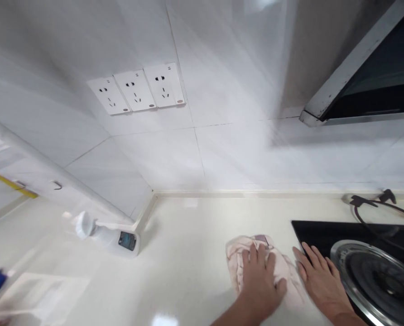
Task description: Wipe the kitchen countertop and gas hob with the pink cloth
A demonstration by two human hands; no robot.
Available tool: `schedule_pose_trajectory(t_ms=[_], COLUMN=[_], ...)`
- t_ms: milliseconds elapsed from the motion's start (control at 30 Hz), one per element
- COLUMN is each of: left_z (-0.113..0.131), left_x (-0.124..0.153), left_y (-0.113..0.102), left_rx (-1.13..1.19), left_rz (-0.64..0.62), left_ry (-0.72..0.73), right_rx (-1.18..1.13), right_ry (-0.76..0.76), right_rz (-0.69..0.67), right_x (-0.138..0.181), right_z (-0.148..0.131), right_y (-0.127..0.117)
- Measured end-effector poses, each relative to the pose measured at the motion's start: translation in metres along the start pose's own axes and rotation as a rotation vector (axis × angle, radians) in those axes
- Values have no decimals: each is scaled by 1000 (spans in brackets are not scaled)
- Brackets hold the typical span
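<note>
I judge the work underway, with my left hand (261,283) flat and loosely spread on the cloth (235,259), on the counter (188,258) left of the hob (312,230), my right hand (324,283) uncurled at its edge, visibly grasping nothing; what remains I cannot tell.

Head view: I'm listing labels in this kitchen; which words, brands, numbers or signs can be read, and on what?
No text can be read.
Dark patch on the white bottle: too blurred to read.
Purple patch on the pink cloth: too blurred to tell any lettering.
Wall sockets: slots show, but any small print is unreadable.
</note>
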State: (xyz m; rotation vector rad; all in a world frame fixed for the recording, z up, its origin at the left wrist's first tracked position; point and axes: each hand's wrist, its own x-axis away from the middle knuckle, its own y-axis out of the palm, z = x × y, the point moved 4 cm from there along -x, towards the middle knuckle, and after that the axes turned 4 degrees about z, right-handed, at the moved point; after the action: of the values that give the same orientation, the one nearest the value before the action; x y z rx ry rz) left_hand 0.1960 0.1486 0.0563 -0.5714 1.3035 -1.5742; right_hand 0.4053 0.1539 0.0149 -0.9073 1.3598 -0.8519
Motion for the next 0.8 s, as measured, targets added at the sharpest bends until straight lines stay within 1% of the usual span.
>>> schedule_pose_trajectory(t_ms=[100, 200, 300, 400, 467, 567, 700, 800], left_z=[20, 33, 36, 27, 13, -19, -76, -117], left_x=[28, 50, 62, 65, 64, 60, 60, 71], left_y=[11, 23, 28, 26, 19, 1, -41, -77], left_rx=[-22, -80, -113, -93, -54, -18, -97, -210], left_rz=[19, 75, 138, 156, 152, 159, 211, 234], left_ry=[93, 127, 117, 110, 65, -87, -326, -491], right_rx=[-1, -8, -16, -23, -28, -48, -92, -118], right_ry=[1, -3, 2, 0, 5, 20, 40, 35], right_rz=[-2, -8, -10, -4, 0, 14, 44, 56], right_x=[1, 3, 4, 4, 3, 3, 4, 4], right_z=[1, 3, 5, 5, 5, 4, 3, 2], right_y=[3, 7, 10, 10, 9, 8, 7, 6])
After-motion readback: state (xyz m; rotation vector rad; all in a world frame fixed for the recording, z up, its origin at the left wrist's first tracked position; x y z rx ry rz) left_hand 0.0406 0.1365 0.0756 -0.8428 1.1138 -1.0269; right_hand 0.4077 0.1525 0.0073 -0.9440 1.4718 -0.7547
